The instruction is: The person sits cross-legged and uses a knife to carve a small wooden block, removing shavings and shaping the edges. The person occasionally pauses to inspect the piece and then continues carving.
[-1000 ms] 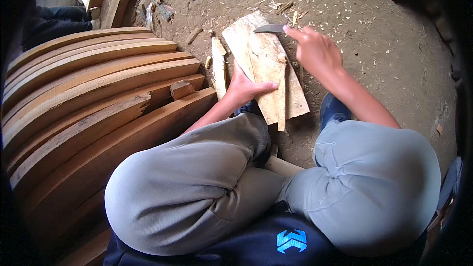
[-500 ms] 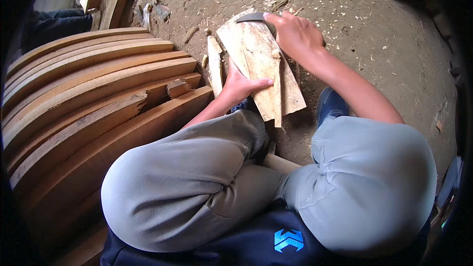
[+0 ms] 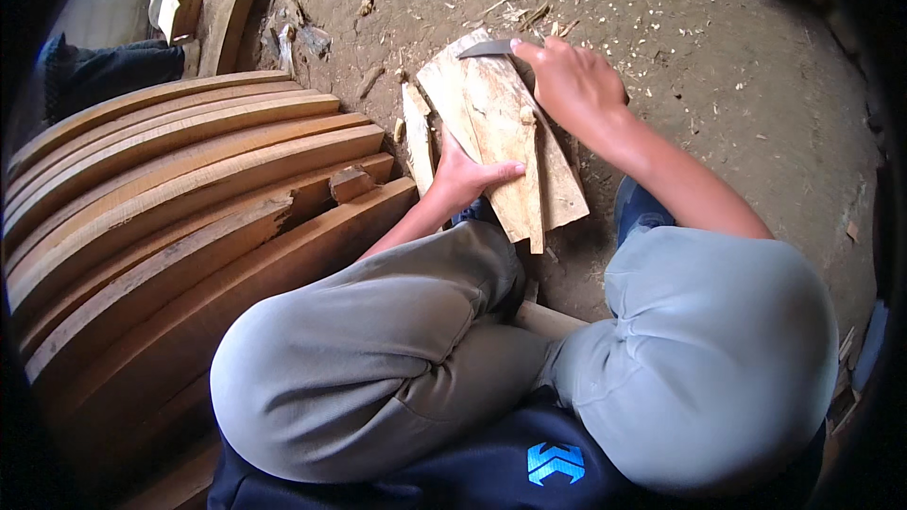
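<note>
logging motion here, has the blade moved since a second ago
Yes, the blade has moved left and slightly forward, judged against the stacked beams.

Rough pale wood piece (image 3: 487, 132), smooth metal blade (image 3: 486, 48), matt cloth trousers (image 3: 368, 349)

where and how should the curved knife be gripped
Probably by the end away from its tip, coming from the right: the curved knife points its bare blade left over the pale board, and the right hand wraps the opposite end, hiding any handle.
</note>
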A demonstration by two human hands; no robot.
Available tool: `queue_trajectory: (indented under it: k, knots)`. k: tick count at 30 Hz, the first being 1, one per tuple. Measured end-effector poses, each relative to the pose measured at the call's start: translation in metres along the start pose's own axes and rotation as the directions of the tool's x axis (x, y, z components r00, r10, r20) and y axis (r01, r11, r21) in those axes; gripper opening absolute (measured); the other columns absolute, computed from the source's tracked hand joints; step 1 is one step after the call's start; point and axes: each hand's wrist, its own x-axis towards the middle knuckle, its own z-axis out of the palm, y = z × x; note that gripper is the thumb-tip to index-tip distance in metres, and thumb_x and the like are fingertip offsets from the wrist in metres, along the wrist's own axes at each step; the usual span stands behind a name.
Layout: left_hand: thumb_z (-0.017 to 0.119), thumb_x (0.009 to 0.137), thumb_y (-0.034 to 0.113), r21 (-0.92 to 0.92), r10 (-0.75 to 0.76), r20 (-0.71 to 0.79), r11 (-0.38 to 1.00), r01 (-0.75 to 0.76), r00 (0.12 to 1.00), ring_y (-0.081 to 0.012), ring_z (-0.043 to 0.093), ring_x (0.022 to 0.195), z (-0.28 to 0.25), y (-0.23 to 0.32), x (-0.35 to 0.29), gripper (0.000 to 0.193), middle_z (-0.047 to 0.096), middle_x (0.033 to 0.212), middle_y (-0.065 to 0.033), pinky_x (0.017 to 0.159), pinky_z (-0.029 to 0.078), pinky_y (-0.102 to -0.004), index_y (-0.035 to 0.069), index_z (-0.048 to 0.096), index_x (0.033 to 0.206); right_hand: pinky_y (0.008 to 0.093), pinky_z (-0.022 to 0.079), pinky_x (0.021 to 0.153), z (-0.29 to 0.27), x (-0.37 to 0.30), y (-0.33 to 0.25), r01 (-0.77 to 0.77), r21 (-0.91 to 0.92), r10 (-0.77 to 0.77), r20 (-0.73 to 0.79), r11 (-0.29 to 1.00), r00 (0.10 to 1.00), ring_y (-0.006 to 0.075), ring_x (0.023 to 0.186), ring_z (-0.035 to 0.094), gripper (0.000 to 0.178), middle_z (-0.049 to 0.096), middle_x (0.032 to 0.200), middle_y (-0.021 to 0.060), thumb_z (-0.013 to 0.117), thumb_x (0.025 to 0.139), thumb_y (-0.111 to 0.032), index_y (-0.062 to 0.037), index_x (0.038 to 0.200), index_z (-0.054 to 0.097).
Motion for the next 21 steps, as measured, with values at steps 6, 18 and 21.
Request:
queue_trajectory:
  k: [6, 18, 21]
  knots:
    - [0.096, 0.061, 0.008, -0.114, -0.074, 0.01, 0.991, 0.075, 0.997, -0.026, 0.051, 0.127, 0.005, 0.006, 0.0, 0.11, 0.046, 0.136, -0.019, 0.109, 0.045, -0.0414, -0.002, 0.02, 0.14, 0.045, 0.06, 0.071, 0.029, -0.002, 0.022, 0.112, 0.036, -0.104, -0.168, 0.993, 0.98, 0.0364, 0.083, 0.072, 0.048, 0.068, 0.105, 0.0208, 0.051, 0.09, 0.003, -0.0169, 0.131, 0.066]
    - [0.097, 0.061, 0.009, -0.03, -0.045, -0.048, 0.999, 0.044, 0.998, -0.0269, 0.052, 0.127, 0.004, 0.005, -0.003, 0.113, 0.046, 0.137, -0.02, 0.109, 0.045, -0.041, -0.002, 0.019, 0.142, 0.0333, 0.056, 0.054, 0.013, 0.021, 0.012, 0.072, 0.023, -0.071, -0.037, 0.997, 0.997, 0.0249, 0.072, 0.067, 0.049, 0.069, 0.097, 0.0189, 0.046, 0.094, 0.004, -0.0181, 0.135, 0.063]
    - [0.096, 0.062, 0.008, 0.038, 0.022, -0.002, 0.999, -0.022, 1.0, -0.0273, 0.051, 0.128, -0.004, -0.009, 0.0, 0.113, 0.046, 0.137, -0.0204, 0.109, 0.045, -0.0413, -0.002, 0.017, 0.142, 0.0357, 0.056, 0.06, 0.011, 0.004, 0.027, -0.081, 0.104, 0.072, 0.09, 0.991, 0.993, 0.0232, 0.076, 0.068, 0.046, 0.069, 0.096, 0.0134, 0.049, 0.094, 0.002, -0.0198, 0.13, 0.068]
